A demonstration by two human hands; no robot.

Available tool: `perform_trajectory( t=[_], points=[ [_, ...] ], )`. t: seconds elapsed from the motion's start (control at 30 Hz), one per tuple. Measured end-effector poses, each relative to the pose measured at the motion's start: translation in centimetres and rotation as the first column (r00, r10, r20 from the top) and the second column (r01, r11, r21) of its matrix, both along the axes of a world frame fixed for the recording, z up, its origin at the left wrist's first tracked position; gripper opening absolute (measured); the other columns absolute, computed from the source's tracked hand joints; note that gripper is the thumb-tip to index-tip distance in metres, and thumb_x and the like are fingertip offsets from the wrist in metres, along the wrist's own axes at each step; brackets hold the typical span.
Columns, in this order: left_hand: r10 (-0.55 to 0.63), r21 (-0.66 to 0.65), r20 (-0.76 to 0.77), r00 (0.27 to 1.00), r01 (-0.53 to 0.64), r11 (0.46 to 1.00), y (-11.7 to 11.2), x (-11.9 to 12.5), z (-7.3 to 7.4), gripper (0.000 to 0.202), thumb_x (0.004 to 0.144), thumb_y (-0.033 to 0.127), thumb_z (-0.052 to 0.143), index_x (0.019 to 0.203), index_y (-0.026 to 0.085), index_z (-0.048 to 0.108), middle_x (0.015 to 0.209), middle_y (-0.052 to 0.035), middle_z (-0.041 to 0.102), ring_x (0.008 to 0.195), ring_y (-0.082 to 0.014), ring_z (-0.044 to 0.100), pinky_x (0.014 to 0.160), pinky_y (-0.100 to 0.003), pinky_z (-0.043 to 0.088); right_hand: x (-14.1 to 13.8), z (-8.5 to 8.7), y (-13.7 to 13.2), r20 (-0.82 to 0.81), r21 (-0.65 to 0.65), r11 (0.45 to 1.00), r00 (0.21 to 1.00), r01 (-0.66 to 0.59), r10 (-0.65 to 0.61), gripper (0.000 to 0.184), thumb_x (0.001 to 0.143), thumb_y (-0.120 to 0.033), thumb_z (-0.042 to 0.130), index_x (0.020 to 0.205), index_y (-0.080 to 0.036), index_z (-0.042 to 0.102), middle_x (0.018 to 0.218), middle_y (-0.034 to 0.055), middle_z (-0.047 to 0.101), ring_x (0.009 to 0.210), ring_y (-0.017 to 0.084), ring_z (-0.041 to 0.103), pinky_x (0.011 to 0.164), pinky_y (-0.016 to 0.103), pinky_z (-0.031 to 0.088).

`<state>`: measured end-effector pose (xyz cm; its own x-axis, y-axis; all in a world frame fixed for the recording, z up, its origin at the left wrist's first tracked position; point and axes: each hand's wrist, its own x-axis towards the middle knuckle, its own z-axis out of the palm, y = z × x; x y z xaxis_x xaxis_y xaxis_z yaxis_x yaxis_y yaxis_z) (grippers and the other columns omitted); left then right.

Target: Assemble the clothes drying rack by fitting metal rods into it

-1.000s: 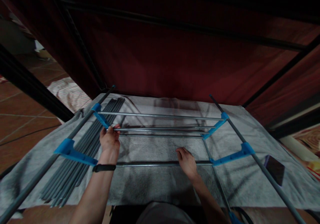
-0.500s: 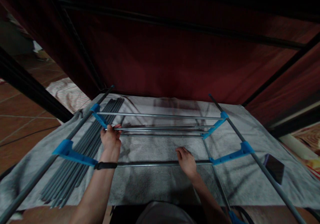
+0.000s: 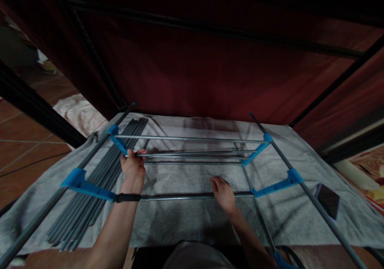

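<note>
My left hand [image 3: 133, 165], with a dark band at the wrist, is closed around the left end of a thin metal tube [image 3: 192, 154]. That end meets a blue plastic bracket [image 3: 119, 143] on the rack frame; my fingers hide the joint. My right hand [image 3: 222, 191] hangs loosely curled over the front crossbar [image 3: 183, 197], holding nothing visible. At the tube's right end sits another blue bracket [image 3: 255, 155]. Nearer to me, a left front bracket [image 3: 87, 187] and a right front bracket [image 3: 277, 184] carry the front crossbar between two long side poles.
A bundle of loose grey tubes [image 3: 93, 197] lies on the left, under the frame. A phone [image 3: 327, 201] rests at the right on the grey cloth [image 3: 186, 221]. Behind stands a dark red panel [image 3: 192, 77] with black bars. Striped fabric [image 3: 81, 113] lies beyond the left edge.
Almost nothing differs. The view has shifted very slightly; my left hand keeps its grip at the tube's end and my right hand stays in place.
</note>
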<state>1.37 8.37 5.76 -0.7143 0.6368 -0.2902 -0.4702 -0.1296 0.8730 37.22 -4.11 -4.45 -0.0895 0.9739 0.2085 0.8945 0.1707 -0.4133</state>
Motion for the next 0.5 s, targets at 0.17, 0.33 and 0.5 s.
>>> perform_trajectory(
  t=[0.17,0.33,0.5],
  points=[
    [-0.006,-0.022,-0.022,1.000,0.006,1.000,0.22,-0.12,-0.34,0.006,0.106,0.022,0.042,0.104,0.025,0.037,0.074,0.0047,0.063,0.056,-0.0119,0.063,0.047,-0.018,0.045,0.04,0.05,0.02,0.002,-0.008,1.000,1.000,-0.006,0.006,0.026,0.100,-0.010,0.049,0.104,-0.025,0.070,0.107,0.0026,0.077,0.099,0.018,0.073,0.088,0.029,0.052],
    [-0.020,-0.030,-0.025,0.999,0.019,0.999,0.30,-0.22,-0.28,0.006,0.105,0.019,0.042,0.104,0.024,0.038,0.074,0.0044,0.063,0.055,-0.0124,0.063,0.050,-0.020,0.048,0.06,-0.19,0.03,0.007,-0.008,1.000,1.000,-0.001,0.001,0.026,0.101,-0.012,0.049,0.105,-0.026,0.070,0.107,0.0023,0.077,0.099,0.018,0.073,0.087,0.029,0.052],
    [0.002,-0.081,-0.029,1.000,-0.004,0.997,0.53,0.16,0.31,0.007,0.105,0.018,0.038,0.108,0.024,0.038,0.074,0.0034,0.063,0.053,-0.0129,0.061,0.048,-0.019,0.045,-0.01,-0.05,0.00,0.020,-0.015,1.000,1.000,0.001,-0.001,0.026,0.101,-0.012,0.049,0.104,-0.026,0.070,0.107,0.0021,0.077,0.098,0.018,0.072,0.087,0.028,0.052]
  ],
)
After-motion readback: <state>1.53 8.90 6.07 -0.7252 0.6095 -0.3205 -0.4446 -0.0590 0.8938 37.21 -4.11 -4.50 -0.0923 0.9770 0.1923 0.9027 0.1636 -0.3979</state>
